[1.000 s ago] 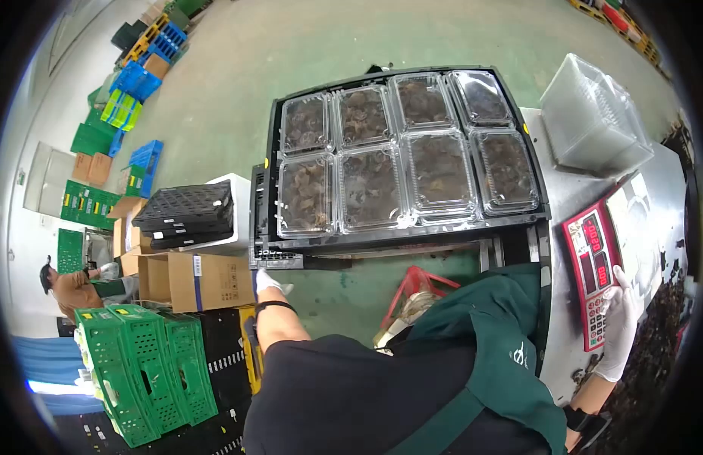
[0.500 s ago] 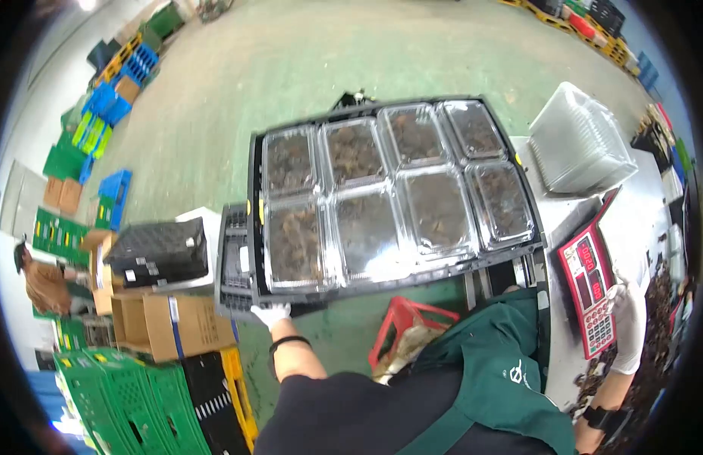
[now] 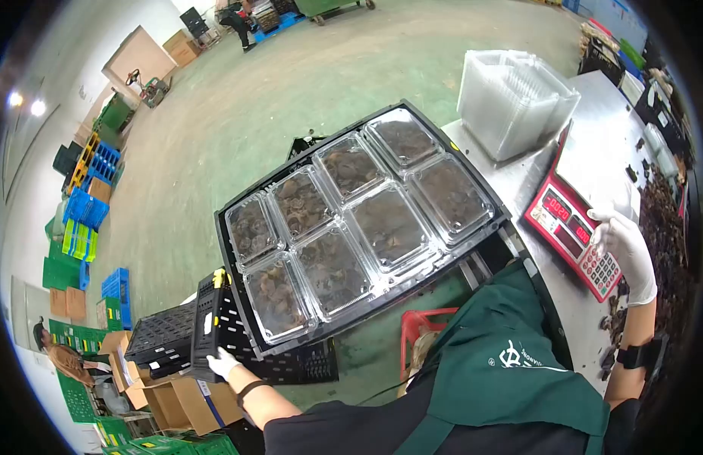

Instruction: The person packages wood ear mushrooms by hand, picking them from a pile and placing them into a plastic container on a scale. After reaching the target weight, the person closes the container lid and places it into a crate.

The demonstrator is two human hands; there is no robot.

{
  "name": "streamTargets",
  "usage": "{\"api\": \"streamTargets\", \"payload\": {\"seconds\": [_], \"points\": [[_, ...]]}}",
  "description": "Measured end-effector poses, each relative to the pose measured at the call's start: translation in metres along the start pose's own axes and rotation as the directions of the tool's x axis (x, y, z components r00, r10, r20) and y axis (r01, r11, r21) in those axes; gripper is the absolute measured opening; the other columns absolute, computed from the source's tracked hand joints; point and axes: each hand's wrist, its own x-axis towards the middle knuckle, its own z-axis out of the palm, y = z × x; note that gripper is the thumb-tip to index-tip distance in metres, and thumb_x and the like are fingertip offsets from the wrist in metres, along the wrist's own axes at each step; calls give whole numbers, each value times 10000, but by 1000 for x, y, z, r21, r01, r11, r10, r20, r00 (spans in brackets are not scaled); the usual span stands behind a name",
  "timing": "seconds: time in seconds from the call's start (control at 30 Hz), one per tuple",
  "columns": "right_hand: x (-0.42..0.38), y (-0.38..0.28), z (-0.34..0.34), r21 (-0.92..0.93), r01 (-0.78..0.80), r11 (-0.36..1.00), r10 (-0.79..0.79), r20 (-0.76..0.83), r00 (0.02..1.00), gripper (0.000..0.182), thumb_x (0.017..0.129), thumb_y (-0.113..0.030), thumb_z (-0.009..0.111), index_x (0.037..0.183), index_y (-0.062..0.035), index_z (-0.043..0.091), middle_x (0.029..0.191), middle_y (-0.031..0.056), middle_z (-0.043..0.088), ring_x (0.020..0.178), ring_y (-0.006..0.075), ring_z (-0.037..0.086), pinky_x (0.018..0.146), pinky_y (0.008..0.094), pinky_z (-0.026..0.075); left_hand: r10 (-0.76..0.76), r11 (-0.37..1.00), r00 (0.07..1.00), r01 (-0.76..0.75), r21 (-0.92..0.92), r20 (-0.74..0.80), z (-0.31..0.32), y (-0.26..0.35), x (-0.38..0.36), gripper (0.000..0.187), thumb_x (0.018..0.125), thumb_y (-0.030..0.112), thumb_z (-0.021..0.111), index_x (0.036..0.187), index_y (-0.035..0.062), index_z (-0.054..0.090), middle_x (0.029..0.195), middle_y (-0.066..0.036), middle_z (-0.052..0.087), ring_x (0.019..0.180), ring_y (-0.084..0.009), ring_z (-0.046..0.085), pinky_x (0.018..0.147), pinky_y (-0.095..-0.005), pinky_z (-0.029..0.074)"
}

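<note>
My left hand [image 3: 223, 363], in a white glove, grips the near corner of a black slatted crate [image 3: 206, 322]. On top of that crate lies a black tray [image 3: 232, 274] with several clear lidded boxes of dark mushrooms [image 3: 389, 226]. My right hand [image 3: 629, 248], also gloved, rests with fingers spread on the keypad of a red weighing scale [image 3: 560, 216], holding nothing. The scale stands on a steel table [image 3: 511, 176] to the right of the tray.
A stack of empty clear boxes [image 3: 515, 95] stands at the table's far end. Loose dark mushrooms [image 3: 664, 220] lie at the right edge. A red stool [image 3: 417, 327] sits under the tray. Cardboard boxes [image 3: 186, 400], black crates [image 3: 160, 341] and another person [image 3: 60, 358] are at the left.
The view has swung, so the tray now sits diagonally. My left hand stays on the crate's corner, lower left in view. My right hand remains on the scale's keypad.
</note>
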Motion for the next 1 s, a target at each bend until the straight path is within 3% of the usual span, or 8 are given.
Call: {"api": "streamTargets", "payload": {"seconds": [0.03, 0.1, 0.23, 0.37, 0.43, 0.5, 0.77, 1.0], "points": [[-1, 5, -3, 29, -13, 999, 13, -2, 1000, 374, 984, -211, 534, 1244, 47, 612, 824, 48, 643, 702, 99, 591, 643, 238, 487, 137, 848, 988, -82, 524, -67, -17, 14, 18, 451, 868, 186, 725, 1200, -99, 616, 1099, -280, 671, 1009, -400, 651, 862, -421, 550], [-3, 12, -7, 60, -23, 998, 22, 10, 1000, 368, 968, -197, 554, 1233, 50, 616, 826, 46, 645, 702, 102, 598, 635, 242, 490, 314, 685, 946, -169, 709, -78, -50, 37, 45, 468, 857, 253, 754, 1178, -67, 638, 1099, -267, 678, 1022, -415, 651, 916, -456, 523], [-1, 28, -11, 140, 79, 987, -84, 29, 996, 348, 976, -191, 562, 1204, 61, 638, 913, 56, 673, 753, 90, 609, 637, 226, 488, 467, 569, 881, -364, 738, 74, -120, 94, 95, 304, 808, 235, 769, 1058, 72, 714, 1019, -133, 725, 912, -339, 685, 795, -451, 539], [10, 33, -16, 242, 61, 968, -114, 212, 970, 378, 1005, -212, 551, 1244, 76, 607, 1052, 104, 692, 772, 100, 611, 681, 218, 482, 567, 353, 798, -13, 936, -203, -182, 201, 61, 208, 839, 229, 760, 987, 86, 728, 1004, -160, 720, 930, -335, 688, 798, -450, 543], [13, 39, -20, 232, 83, 969, -127, 180, 975, 395, 1008, -208, 549, 1271, 85, 580, 1100, 132, 686, 771, 116, 612, 665, 228, 486, -3, 981, 798, -116, -159, -602, -213, 258, 47, 280, 821, 39, 716, 1058, -98, 659, 1071, -208, 702, 984, -331, 683, 888, -440, 555], [15, 48, -20, 227, 156, 961, -188, 126, 974, 407, 1010, -204, 547, 1280, 101, 564, 1096, 155, 676, 777, 136, 614, 649, 240, 489, 39, 784, 904, -292, -548, -426, -252, 273, 69, 311, 828, 65, 687, 1093, -92, 650, 1067, -172, 681, 922, -249, 668, 822, -399, 564], [-7, 58, -55, 328, 204, 922, -255, 121, 959, 383, 989, -197, 569, 1220, 106, 610, 1035, 142, 686, 797, 137, 618, 624, 257, 480, 404, 773, 893, -215, -596, 201, -286, 554, 3, 127, 818, 173, 645, 866, 56, 659, 742, -45, 661, 595, -167, 614, 589, -292, 508], [-49, 101, -97, 443, 143, 885, -143, -35, 989, 435, 1011, -260, 495, 1255, 90, 580, 865, 81, 657, 730, 123, 572, 682, 245, 463, 615, 751, 534, -175, -636, 580, -186, 738, -51, 179, 818, 205, 634, 902, 50, 665, 801, -57, 681, 701, -160, 637, 677, -292, 516]]}}
